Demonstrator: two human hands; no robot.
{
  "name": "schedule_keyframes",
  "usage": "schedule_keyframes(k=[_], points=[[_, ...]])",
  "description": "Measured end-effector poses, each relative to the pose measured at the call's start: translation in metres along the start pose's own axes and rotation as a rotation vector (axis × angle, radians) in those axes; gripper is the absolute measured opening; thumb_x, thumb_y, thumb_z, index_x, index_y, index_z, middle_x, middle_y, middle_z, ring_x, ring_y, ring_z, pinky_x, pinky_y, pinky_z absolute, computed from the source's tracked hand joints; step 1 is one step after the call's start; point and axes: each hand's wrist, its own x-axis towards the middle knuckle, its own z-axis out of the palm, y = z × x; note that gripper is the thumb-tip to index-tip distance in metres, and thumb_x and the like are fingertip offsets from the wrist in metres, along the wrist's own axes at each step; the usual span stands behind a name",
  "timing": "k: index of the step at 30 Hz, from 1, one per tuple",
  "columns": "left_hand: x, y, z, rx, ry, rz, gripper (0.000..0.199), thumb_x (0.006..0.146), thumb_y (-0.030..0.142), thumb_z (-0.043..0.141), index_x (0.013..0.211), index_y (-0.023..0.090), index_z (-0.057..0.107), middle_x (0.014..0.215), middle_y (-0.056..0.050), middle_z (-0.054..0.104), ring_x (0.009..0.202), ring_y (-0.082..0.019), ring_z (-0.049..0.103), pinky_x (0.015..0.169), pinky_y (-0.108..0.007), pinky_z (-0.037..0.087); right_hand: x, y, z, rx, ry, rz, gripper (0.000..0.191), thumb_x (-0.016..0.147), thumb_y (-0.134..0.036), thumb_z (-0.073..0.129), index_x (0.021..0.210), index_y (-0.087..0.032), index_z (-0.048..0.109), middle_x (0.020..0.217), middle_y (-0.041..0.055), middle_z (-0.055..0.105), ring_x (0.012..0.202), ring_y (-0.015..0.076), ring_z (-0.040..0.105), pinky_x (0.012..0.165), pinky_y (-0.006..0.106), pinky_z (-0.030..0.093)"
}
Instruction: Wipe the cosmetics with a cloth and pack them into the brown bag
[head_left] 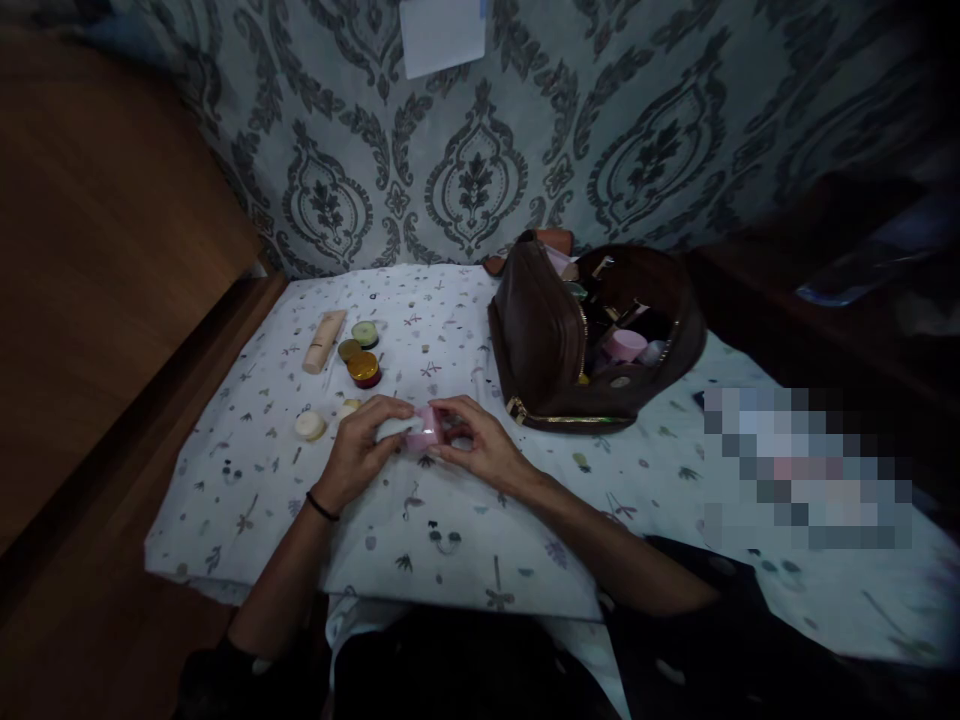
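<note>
Pink jar point(429, 428): betw. both hands, over mid sheet point(480, 550).
L hand point(364, 445): thumb + fingers pinching jar's left end; whitish bit there, can't tell what.
R hand point(476, 443): thumb + fingers pinching right end.
Room: sheet runs from hands to near edge; tight gap, R hand to brown bag point(536, 330).
Edges: patterned wall point(476, 180) far, wood cabinet point(97, 230) left.
Left group: tube point(325, 342), green jar point(365, 334), amber jar point(364, 370), cream jar point(310, 426).
Hidden: yellowish item point(349, 408) partly behind L hand; bag contents dim; blocky blur point(810, 470) far right, unreadable.
</note>
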Motion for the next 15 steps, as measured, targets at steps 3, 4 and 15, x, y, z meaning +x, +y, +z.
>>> schedule_keyframes(k=[3,4,15], points=[[0.0007,-0.0018,0.0003,-0.010,0.009,-0.019,0.013,0.088,0.025,0.062,0.099,0.021,0.067,0.101,-0.008,0.072,0.099,-0.022,0.065,0.089,-0.037,0.050,0.0003,0.0008,-0.0006,-0.001,-0.007,-0.010,0.047,0.080,-0.036,0.074,0.123,-0.025,0.060,0.112,0.0076,0.060,0.100,0.0216,0.063,0.083,0.036,0.058],[0.0007,-0.0022,0.0009,-0.012,0.022,-0.039,0.013,0.088,0.025,0.062,0.098,0.021,0.067,0.101,-0.007,0.072,0.099,-0.022,0.065,0.089,-0.037,0.050,0.0004,0.0016,-0.0010,0.002,-0.013,-0.019,0.047,0.080,-0.037,0.075,0.123,-0.026,0.060,0.113,0.0077,0.060,0.100,0.0217,0.063,0.084,0.037,0.058],[0.0038,-0.0013,0.0047,-0.061,0.112,-0.224,0.014,0.083,0.027,0.065,0.094,0.019,0.069,0.095,-0.005,0.073,0.094,-0.022,0.066,0.088,-0.034,0.050,0.0010,0.0045,-0.0026,0.082,-0.088,-0.032,0.050,0.081,-0.039,0.074,0.127,-0.027,0.058,0.131,0.0095,0.058,0.121,0.0244,0.058,0.100,0.042,0.052]])
